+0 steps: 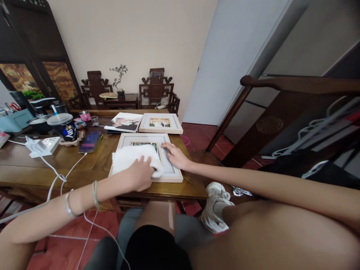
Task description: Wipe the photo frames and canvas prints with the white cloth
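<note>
A dark wooden table (84,165) in a room with carved chairs (156,88) at the far wall. A pale frame (171,173) lies flat at the table's near right edge, its long axis running away from the person. The left hand (140,174) presses a white cloth (131,155) onto the glass, fingers curled over the cloth's right end; the right hand (176,155) lies flat, fingers spread, on the frame's right border. Beyond lie a second frame (161,123) and a book (123,122); cups (60,125) and a power strip (45,146) stand well left.
</note>
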The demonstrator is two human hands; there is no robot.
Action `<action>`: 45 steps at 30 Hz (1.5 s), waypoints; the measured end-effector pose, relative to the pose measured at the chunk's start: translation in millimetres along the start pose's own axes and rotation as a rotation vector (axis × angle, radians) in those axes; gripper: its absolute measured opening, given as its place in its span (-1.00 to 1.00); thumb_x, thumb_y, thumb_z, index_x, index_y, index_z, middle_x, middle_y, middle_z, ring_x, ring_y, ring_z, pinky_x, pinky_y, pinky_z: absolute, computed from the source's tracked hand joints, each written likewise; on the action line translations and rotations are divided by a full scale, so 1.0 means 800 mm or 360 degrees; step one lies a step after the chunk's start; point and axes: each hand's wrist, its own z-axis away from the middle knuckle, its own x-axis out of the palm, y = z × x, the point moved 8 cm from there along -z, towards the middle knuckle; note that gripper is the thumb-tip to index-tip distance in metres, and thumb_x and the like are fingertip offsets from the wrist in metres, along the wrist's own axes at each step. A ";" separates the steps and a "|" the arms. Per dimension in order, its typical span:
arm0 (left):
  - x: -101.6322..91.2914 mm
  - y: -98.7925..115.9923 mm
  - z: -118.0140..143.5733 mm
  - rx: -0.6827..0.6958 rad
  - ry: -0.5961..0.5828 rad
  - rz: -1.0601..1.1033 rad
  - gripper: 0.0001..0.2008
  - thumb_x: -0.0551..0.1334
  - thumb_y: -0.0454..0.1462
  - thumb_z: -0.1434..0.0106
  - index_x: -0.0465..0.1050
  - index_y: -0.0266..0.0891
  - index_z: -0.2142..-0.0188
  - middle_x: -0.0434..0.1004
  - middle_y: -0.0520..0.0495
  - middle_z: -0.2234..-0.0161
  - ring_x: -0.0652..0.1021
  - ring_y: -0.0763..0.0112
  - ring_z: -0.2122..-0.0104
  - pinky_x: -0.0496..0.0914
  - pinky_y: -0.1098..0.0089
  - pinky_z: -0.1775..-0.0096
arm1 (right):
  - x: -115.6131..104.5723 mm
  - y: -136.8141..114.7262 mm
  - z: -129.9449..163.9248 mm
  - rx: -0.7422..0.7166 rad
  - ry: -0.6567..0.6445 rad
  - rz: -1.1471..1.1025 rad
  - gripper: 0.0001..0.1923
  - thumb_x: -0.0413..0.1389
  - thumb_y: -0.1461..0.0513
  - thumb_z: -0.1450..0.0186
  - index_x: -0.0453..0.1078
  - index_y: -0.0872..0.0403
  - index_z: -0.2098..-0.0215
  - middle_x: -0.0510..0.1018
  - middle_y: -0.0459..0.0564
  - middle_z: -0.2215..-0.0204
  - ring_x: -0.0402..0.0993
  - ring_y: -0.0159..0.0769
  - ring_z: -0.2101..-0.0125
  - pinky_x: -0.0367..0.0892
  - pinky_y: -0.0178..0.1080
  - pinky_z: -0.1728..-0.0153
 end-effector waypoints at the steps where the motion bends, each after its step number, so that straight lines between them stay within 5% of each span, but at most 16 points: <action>1: -0.002 0.011 0.011 0.0039 -0.0005 -0.0005 -0.63 0.09 -0.39 -0.25 0.50 -0.35 -0.01 0.23 -0.38 -0.30 0.29 -0.23 -0.26 0.32 -0.03 -0.15 | 0.000 0.000 0.000 -0.0004 0.0002 0.0010 -0.42 -0.03 0.46 -0.10 0.44 0.05 -0.06 0.46 0.10 -0.15 0.17 -0.12 -0.30 -0.01 0.08 -0.35; 6: -0.003 0.021 0.005 0.0063 -0.0016 0.0047 -0.58 0.06 -0.38 -0.27 0.43 -0.35 -0.09 0.11 -0.40 -0.35 0.23 -0.23 -0.30 0.27 -0.04 -0.18 | 0.000 0.000 -0.001 -0.0056 0.0010 0.0039 -0.44 -0.04 0.45 -0.09 0.43 0.07 -0.04 0.46 0.11 -0.13 0.20 -0.10 -0.27 0.00 0.11 -0.34; 15: -0.009 -0.077 -0.109 -0.0298 0.0346 0.0085 -0.47 0.04 -0.46 -0.26 0.25 -0.40 -0.23 -0.15 -0.41 -0.42 -0.03 -0.18 -0.39 0.05 -0.09 -0.30 | -0.001 -0.002 -0.002 -0.0037 -0.0038 0.0045 -0.44 -0.04 0.43 -0.11 0.40 0.09 -0.06 0.37 0.16 -0.14 0.19 -0.08 -0.26 0.00 0.06 -0.33; 18: -0.003 -0.084 -0.120 -0.0286 0.0263 0.0132 -0.47 0.02 -0.47 -0.26 0.26 -0.37 -0.23 -0.14 -0.38 -0.42 -0.05 -0.18 -0.39 0.03 -0.15 -0.29 | -0.001 -0.001 -0.004 -0.0020 -0.0045 0.0030 -0.43 -0.05 0.42 -0.11 0.40 0.08 -0.07 0.40 0.14 -0.11 0.24 -0.08 -0.21 0.04 0.07 -0.31; 25: -0.003 -0.023 -0.050 -0.0065 -0.0090 0.0107 -0.55 0.00 -0.45 -0.28 0.37 -0.38 -0.14 -0.01 -0.38 -0.39 0.08 -0.20 -0.36 0.20 -0.14 -0.22 | 0.002 0.002 -0.003 -0.0075 -0.0043 0.0008 -0.44 -0.05 0.43 -0.11 0.40 0.09 -0.06 0.42 0.14 -0.11 0.22 -0.06 -0.23 -0.01 0.12 -0.32; 30: -0.011 0.028 0.013 0.0123 -0.0140 0.0082 -0.58 -0.01 -0.42 -0.30 0.40 -0.39 -0.10 0.05 -0.39 -0.37 0.13 -0.21 -0.34 0.24 -0.11 -0.20 | 0.003 0.005 -0.001 -0.0066 -0.0025 0.0003 -0.45 -0.04 0.44 -0.11 0.41 0.07 -0.05 0.42 0.14 -0.12 0.18 -0.07 -0.27 -0.03 0.11 -0.33; 33: -0.010 0.038 0.020 0.0142 -0.0110 0.0120 -0.57 -0.02 -0.40 -0.31 0.37 -0.41 -0.13 -0.01 -0.38 -0.39 0.07 -0.22 -0.36 0.19 -0.11 -0.23 | 0.002 0.004 -0.001 -0.0051 -0.0017 0.0025 -0.46 -0.05 0.44 -0.12 0.40 0.11 -0.05 0.42 0.17 -0.12 0.19 -0.08 -0.26 -0.01 0.08 -0.33; 36: -0.004 0.027 -0.006 0.0068 -0.0049 0.0126 -0.57 0.02 -0.39 -0.31 0.38 -0.41 -0.13 -0.07 -0.39 -0.41 0.04 -0.26 -0.36 0.17 -0.14 -0.24 | 0.001 0.002 -0.002 -0.0042 -0.0019 0.0039 -0.46 -0.05 0.43 -0.13 0.39 0.12 -0.06 0.42 0.18 -0.13 0.20 -0.07 -0.26 0.02 0.08 -0.32; 41: -0.006 -0.039 -0.087 -0.0302 0.0200 0.0067 -0.52 0.08 -0.40 -0.29 0.33 -0.30 -0.20 -0.17 -0.32 -0.44 -0.06 -0.25 -0.39 0.07 -0.24 -0.25 | -0.001 -0.002 -0.002 -0.0047 -0.0022 0.0045 -0.44 -0.05 0.43 -0.12 0.38 0.09 -0.08 0.42 0.15 -0.14 0.20 -0.09 -0.26 0.02 0.07 -0.32; 45: -0.010 -0.069 -0.134 -0.0341 0.0354 0.0034 -0.53 0.08 -0.42 -0.28 0.36 -0.30 -0.18 -0.19 -0.28 -0.44 -0.10 -0.20 -0.40 -0.01 -0.23 -0.29 | -0.004 -0.005 0.001 -0.0016 0.0017 0.0051 -0.46 -0.05 0.40 -0.15 0.35 0.11 -0.10 0.38 0.19 -0.17 0.25 -0.07 -0.23 0.07 0.08 -0.30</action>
